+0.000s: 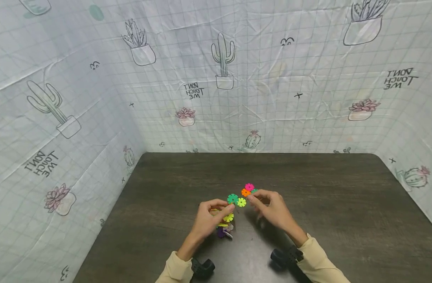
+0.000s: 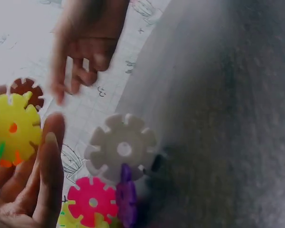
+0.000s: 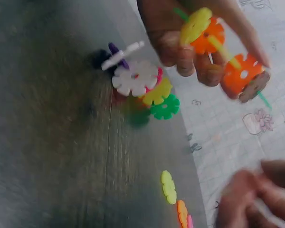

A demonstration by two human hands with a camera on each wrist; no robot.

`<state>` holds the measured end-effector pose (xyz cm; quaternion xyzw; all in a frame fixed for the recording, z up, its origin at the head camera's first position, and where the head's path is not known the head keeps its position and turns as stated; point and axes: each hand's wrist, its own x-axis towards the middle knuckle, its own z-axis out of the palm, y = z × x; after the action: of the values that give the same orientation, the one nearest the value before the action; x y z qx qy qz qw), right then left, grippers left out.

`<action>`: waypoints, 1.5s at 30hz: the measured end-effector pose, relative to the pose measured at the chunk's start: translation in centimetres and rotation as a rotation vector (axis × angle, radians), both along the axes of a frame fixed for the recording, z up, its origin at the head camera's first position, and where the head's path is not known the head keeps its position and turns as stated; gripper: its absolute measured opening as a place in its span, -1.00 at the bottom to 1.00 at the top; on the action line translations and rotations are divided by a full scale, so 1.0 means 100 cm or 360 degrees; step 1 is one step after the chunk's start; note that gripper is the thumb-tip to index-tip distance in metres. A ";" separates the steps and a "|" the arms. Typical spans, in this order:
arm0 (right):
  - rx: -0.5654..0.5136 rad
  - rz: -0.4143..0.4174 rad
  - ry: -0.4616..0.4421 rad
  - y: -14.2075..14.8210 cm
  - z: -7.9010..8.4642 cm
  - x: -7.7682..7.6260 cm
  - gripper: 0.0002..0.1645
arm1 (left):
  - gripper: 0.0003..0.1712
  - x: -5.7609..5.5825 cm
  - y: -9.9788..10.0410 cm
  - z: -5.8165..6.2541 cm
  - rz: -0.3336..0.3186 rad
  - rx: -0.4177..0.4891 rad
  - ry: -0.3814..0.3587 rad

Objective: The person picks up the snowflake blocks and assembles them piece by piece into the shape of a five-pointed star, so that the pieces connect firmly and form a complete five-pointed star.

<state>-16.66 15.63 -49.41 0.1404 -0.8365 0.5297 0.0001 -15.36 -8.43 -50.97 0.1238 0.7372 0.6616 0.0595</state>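
Observation:
In the head view my left hand (image 1: 208,218) is bent around a cluster of slotted interlocking plastic discs. In the right wrist view this held cluster shows yellow (image 3: 195,26), orange (image 3: 244,69) and brown discs (image 3: 254,87), with thin green edges at its ends. Below that hand is a second group with a white disc (image 3: 133,85), a purple disc (image 2: 127,199), a pink disc (image 2: 89,198), yellow and green ones. My right hand (image 1: 274,208) hovers to the right with loosely bent fingers, blurred, and nothing shows in its grasp.
On the dark wooden table (image 1: 325,184), beyond the hands, lie a loose yellow disc (image 1: 241,202), an orange disc (image 1: 245,192) and a pink disc (image 1: 249,186). Part of a green disc shows beside the right fingers. A cactus-print cloth (image 1: 269,102) hangs around the table's back and sides.

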 end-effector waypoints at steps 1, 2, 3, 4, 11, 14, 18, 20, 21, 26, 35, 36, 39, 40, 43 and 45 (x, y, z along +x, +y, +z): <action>0.0041 0.0002 -0.0018 -0.002 0.000 -0.003 -0.80 | -0.73 0.000 -0.001 0.001 0.0042 0.0030 -0.0011; 0.0099 0.0011 -0.0032 -0.003 0.000 -0.007 -0.81 | -0.73 -0.001 -0.002 0.002 0.0076 0.0068 -0.0023; 0.0171 0.0023 -0.0040 -0.005 -0.001 -0.010 -0.80 | -0.73 -0.001 -0.003 0.002 0.0097 0.0111 -0.0047; 0.0247 0.0050 -0.0026 -0.007 -0.002 -0.013 -0.78 | -0.73 -0.001 -0.004 0.003 0.0116 0.0143 -0.0059; 0.0621 0.0124 0.0202 -0.015 -0.012 -0.032 -0.68 | -0.60 -0.005 -0.006 0.002 0.0206 0.0203 -0.0145; 0.0653 0.0132 0.0209 -0.017 -0.014 -0.037 -0.60 | -0.63 -0.006 -0.007 0.001 0.0191 0.0205 -0.0148; 0.0676 0.0124 0.0190 -0.018 -0.014 -0.039 -0.56 | -0.67 -0.007 -0.008 0.002 0.0155 0.0255 -0.0170; 0.0683 0.0096 0.0196 -0.019 -0.013 -0.037 -0.58 | -0.66 -0.008 -0.008 0.003 0.0149 0.0302 -0.0191; 0.0679 0.0086 0.0210 -0.020 -0.012 -0.035 -0.61 | -0.65 -0.008 -0.008 0.004 0.0154 0.0324 -0.0192; 0.0640 0.0143 0.0256 -0.032 -0.007 -0.019 -0.79 | -0.66 -0.012 -0.012 0.002 0.0209 0.0350 -0.0193; 0.0528 0.0541 0.0084 -0.046 -0.005 0.000 -0.58 | -0.69 -0.015 -0.020 0.001 0.0274 0.0395 -0.0197; 0.0532 0.0534 0.0095 -0.046 -0.006 0.000 -0.59 | -0.70 -0.015 -0.020 0.001 0.0276 0.0393 -0.0195; 0.0603 0.0342 0.0194 -0.045 -0.008 -0.006 -0.70 | -0.70 -0.016 -0.021 0.001 0.0280 0.0383 -0.0191; 0.0636 0.0246 0.0234 -0.044 -0.009 -0.009 -0.74 | -0.69 -0.016 -0.021 0.001 0.0282 0.0379 -0.0188; 0.0756 -0.0025 0.0297 -0.040 -0.013 -0.018 -0.76 | -0.67 -0.016 -0.021 0.000 0.0286 0.0369 -0.0180; 0.0803 -0.0105 0.0290 -0.037 -0.015 -0.023 -0.69 | -0.67 -0.015 -0.020 0.000 0.0289 0.0370 -0.0182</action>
<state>-18.97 11.96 -50.89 0.1558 -0.9427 0.2894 0.0578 -16.91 -10.48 -50.96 0.0249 0.6593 0.7510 0.0267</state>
